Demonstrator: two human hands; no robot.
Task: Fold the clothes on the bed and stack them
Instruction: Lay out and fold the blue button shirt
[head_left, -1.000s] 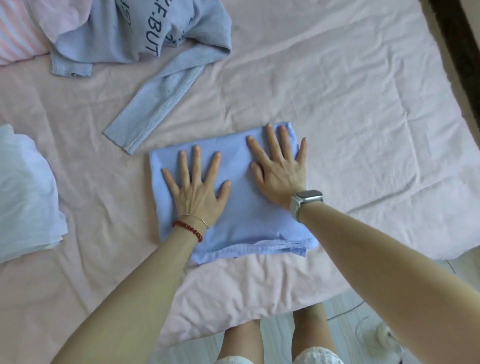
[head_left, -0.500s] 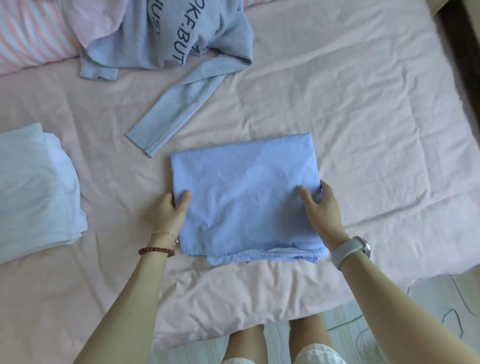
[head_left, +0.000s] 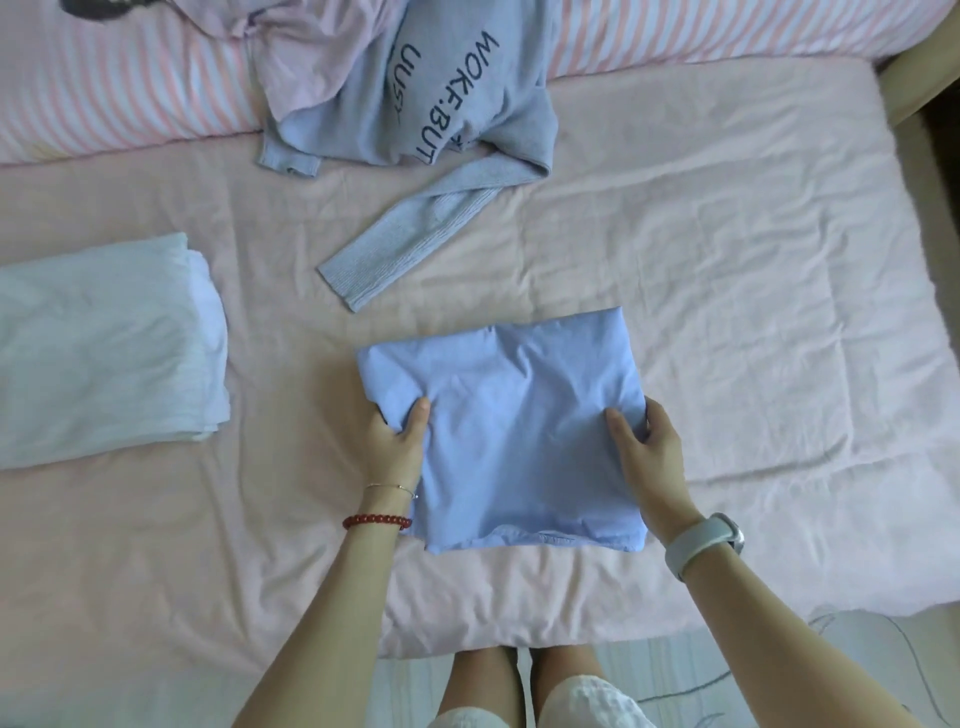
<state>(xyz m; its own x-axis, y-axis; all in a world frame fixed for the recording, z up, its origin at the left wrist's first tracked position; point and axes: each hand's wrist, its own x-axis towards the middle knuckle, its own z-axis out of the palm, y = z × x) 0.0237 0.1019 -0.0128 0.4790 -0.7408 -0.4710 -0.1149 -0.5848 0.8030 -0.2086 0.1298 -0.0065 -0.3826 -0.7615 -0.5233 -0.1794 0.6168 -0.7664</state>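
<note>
Both hands on the folded blue shirt (head_left: 511, 441), which sits mid-bed near the front edge. My left hand (head_left: 397, 447) grips its left side, thumb on top, fingers tucked under; my right hand (head_left: 649, 452) grips the right side the same way. Surface is a wrinkled pink sheet (head_left: 727, 260), soft, lots of creases. White folded stack (head_left: 104, 343) lies well apart to the left. Unfolded grey-blue sweater (head_left: 441, 104) with printed letters lies at the back, one sleeve trailing toward the shirt, not touching. Pink striped bedding (head_left: 130, 78) runs along the far side. Pale floor (head_left: 857, 665) below the bed edge.
</note>
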